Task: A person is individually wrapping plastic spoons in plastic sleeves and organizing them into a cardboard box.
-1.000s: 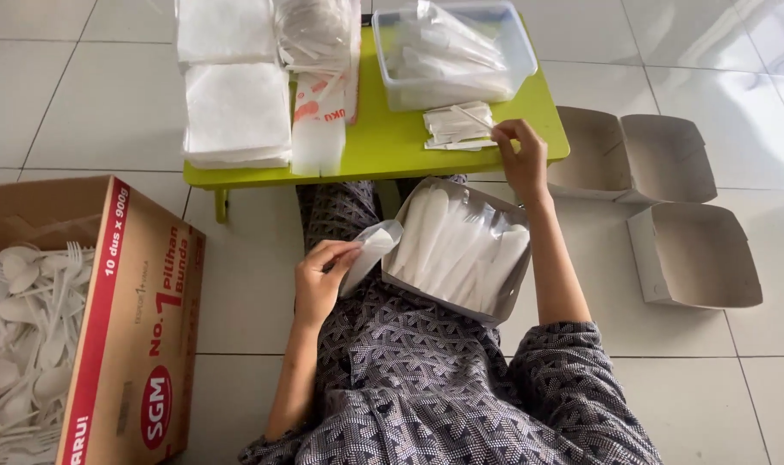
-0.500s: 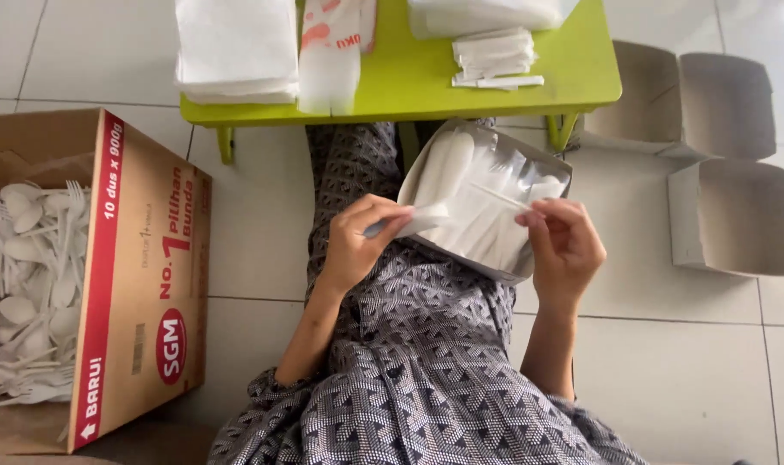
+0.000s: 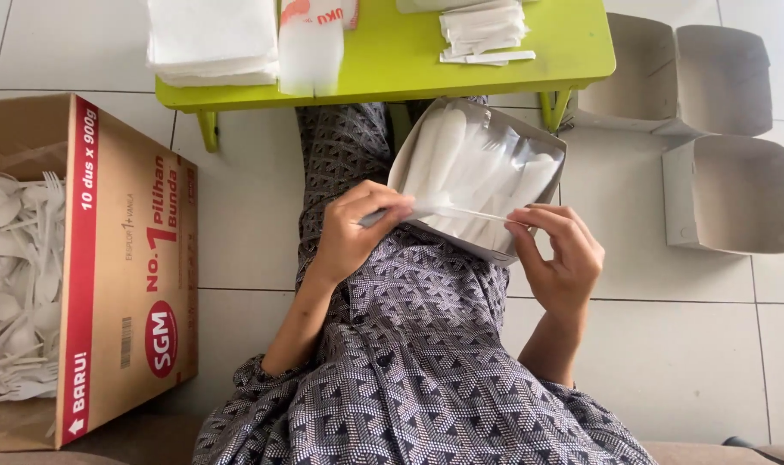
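Observation:
My left hand (image 3: 357,232) pinches one end of a thin clear plastic sleeve (image 3: 461,212), and my right hand (image 3: 560,254) holds its other end. The sleeve stretches level between them, just above my lap. Behind it a grey cardboard box (image 3: 543,151) rests tilted on my knees, filled with several white plastic utensils in clear wrappers (image 3: 474,168). My patterned grey clothing (image 3: 409,362) fills the lower middle.
A low lime-green table (image 3: 392,60) stands ahead with stacked white napkins (image 3: 211,39), a clear bag (image 3: 310,52) and small paper packets (image 3: 482,30). A large cardboard carton (image 3: 125,258) of loose white spoons and forks (image 3: 13,284) sits left. Empty grey boxes (image 3: 728,189) lie right.
My right hand came back from the table to my lap and took the sleeve's free end. The view tilted down, so the table slid toward the top.

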